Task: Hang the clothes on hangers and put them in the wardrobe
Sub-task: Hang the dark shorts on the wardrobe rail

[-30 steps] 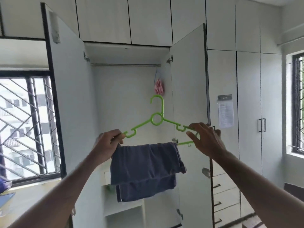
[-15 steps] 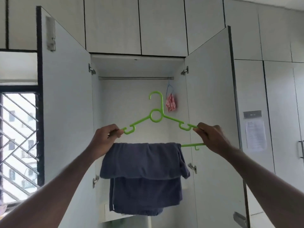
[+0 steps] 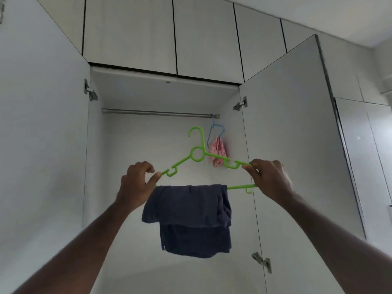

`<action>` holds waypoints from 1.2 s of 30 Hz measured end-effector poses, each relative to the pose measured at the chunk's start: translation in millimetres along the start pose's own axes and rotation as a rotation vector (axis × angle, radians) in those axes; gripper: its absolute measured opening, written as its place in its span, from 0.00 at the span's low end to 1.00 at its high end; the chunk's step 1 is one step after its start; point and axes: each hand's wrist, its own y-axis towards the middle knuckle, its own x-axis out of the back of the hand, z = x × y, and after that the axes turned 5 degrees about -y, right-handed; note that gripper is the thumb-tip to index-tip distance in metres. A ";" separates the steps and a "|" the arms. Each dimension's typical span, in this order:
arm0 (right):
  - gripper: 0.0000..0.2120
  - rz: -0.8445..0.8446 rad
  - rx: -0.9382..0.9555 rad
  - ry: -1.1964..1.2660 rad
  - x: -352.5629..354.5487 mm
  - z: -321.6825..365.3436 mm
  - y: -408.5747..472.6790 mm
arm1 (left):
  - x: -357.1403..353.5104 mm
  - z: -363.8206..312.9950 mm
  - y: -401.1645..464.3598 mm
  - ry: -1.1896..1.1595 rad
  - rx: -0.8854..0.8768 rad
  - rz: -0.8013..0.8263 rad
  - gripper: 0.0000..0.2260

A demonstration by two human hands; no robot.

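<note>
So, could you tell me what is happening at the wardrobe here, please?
A person is holding a green hanger up in front of the open wardrobe, the left hand pinching one end and the right hand the other. A dark blue garment is folded over its lower bar. The hanger's hook is below the metal rail and not yet on it. At the rail's right end a blue hanger already hangs with a pink garment.
</note>
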 end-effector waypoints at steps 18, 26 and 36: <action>0.17 -0.090 -0.164 -0.255 -169.4 -36.9 208.1 | -204.5 58.7 189.1 0.121 -0.119 0.279 0.09; 0.10 -0.105 -0.176 -0.327 -236.0 -52.7 283.5 | -263.8 100.9 275.2 0.097 -0.090 0.235 0.11; 0.04 -0.180 -0.195 -0.538 -314.7 -78.3 346.0 | -324.8 165.1 341.9 0.019 -0.189 0.246 0.14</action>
